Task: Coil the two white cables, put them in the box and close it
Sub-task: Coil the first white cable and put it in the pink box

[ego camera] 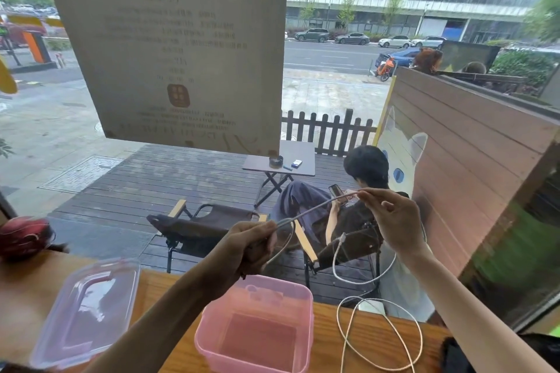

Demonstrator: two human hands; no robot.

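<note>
One white cable stretches in the air between my two hands, above the wooden table. My left hand grips its lower end, where a first loop curls under the fingers. My right hand pinches the cable higher up, and the rest hangs down from it in a long loop with a plug at its end. The second white cable lies loose on the table at the right. The pink box stands open and empty below my hands. Its clear pink lid lies to the left.
The wooden table runs along a window. A paper notice hangs on the glass. Outside, a person sits on a chair looking at a phone. A dark red object lies at the table's left end.
</note>
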